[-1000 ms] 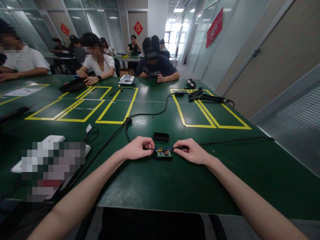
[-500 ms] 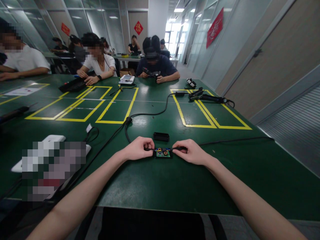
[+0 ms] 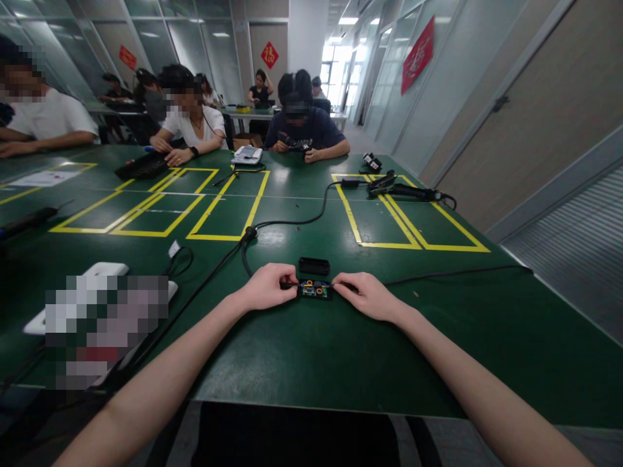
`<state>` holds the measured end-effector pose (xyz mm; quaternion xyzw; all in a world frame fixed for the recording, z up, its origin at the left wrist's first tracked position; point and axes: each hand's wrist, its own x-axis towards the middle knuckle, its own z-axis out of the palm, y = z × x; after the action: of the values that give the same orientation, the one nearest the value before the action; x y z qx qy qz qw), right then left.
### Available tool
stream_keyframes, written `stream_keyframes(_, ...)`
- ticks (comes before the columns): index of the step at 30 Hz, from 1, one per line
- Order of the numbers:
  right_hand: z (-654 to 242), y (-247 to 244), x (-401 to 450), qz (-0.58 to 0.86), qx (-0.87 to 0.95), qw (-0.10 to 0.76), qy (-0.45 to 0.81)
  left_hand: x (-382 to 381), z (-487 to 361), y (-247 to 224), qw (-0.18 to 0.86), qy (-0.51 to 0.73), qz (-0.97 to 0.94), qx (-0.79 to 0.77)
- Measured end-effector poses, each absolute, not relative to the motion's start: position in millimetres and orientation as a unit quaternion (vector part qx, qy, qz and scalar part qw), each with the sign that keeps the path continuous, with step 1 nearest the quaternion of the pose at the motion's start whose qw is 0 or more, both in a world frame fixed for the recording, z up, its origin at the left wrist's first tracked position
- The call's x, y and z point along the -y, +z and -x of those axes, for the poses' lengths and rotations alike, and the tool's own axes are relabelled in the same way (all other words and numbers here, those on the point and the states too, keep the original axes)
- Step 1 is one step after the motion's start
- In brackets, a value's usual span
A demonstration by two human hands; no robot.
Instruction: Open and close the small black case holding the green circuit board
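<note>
A small green circuit board (image 3: 315, 292) with coils and coloured wires lies in a shallow black case in front of me. At its left end, my left hand (image 3: 270, 287) is closed in a pinch on a black cable (image 3: 288, 285). My right hand (image 3: 367, 296) pinches at the right end, its fingertips on the cable where it meets the case; the fingers partly hide that spot. From behind this hand the black cable (image 3: 438, 275) runs off to the right. Just beyond the board rests an open black plastic cover (image 3: 314, 266).
A cable with a splitter (image 3: 250, 233) crosses the green table (image 3: 272, 363). White devices (image 3: 104, 272), partly blurred out, lie at the left. Yellow tape rectangles (image 3: 214, 237) mark the far half. A black handheld tool (image 3: 409, 191) lies far right. Several people sit across the table.
The board and case have shifted slightly away from me and lie flatter. My right fingers have moved in closer to the case's right end. My left hand keeps its pinch.
</note>
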<state>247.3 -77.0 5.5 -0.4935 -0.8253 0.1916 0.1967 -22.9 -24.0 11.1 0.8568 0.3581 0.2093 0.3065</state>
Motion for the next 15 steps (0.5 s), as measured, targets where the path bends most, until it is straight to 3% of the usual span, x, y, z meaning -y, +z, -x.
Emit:
stream_keyframes(9,-246.4,1.8,74.6,0.479,0.831,0.224,0.173,23.2,22.4,10.8,0.235,0.209,-0.876,-0.366)
stream_keyframes(15,-244.7,3.1,75.2,0.484,0.817,0.246,0.195,22.9,20.9,10.4,0.248,0.203,-0.870,-0.376)
